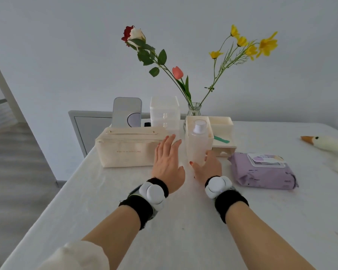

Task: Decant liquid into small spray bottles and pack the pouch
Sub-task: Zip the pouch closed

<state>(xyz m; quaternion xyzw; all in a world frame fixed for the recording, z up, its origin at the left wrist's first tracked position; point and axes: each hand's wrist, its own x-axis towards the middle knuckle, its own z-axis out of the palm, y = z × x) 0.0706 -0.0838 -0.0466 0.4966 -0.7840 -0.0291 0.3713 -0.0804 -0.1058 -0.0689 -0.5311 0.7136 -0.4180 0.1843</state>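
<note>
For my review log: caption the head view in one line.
Right hand grips a tall capped bottle near its base; left hand open beside the cream pouch.

Pouch print: one thin line of small dark capitals runs across the front face of the cream pouch (128, 158), at about mid-height.
Pouch reading: only the last word, "LAND", can be made out; the letters before it are too small and blurred.
Wipes lid: the white flap label (265, 159) on top of the purple pack of wipes (261, 175) carries coloured print, illegible.
Wipes front: small grey marks on the near face, too blurred to read.
</note>
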